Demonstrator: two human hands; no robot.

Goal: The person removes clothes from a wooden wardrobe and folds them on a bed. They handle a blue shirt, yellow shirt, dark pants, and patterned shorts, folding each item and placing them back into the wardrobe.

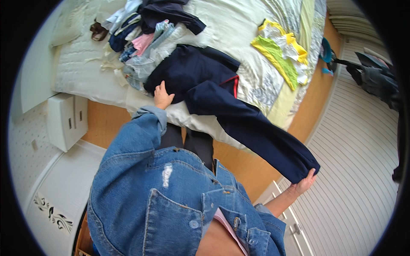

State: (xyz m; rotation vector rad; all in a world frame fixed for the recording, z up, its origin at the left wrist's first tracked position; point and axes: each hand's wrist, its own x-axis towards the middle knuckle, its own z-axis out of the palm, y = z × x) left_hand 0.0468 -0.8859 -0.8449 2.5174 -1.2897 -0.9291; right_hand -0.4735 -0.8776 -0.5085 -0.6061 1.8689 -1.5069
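A navy blue garment with long sleeves and a red-trimmed edge, perhaps a jacket [195, 70], lies spread near the front edge of the bed. My left hand [163, 97] rests on its near-left part with fingers apart. Away to the right, my right hand [304, 184] grips the end of one sleeve [256, 128]. That sleeve is drawn out past the bed's edge, over the floor. The other sleeve [221, 57] lies on the bed on the garment's far side.
Beyond my left hand is a heap of mixed clothes [141, 41], with a dark garment [173, 12] on it. A yellow, green and white garment [282, 51] lies on the bed's [224, 28] right. White drawers [67, 118] stand left; dark items hang [374, 76] far right.
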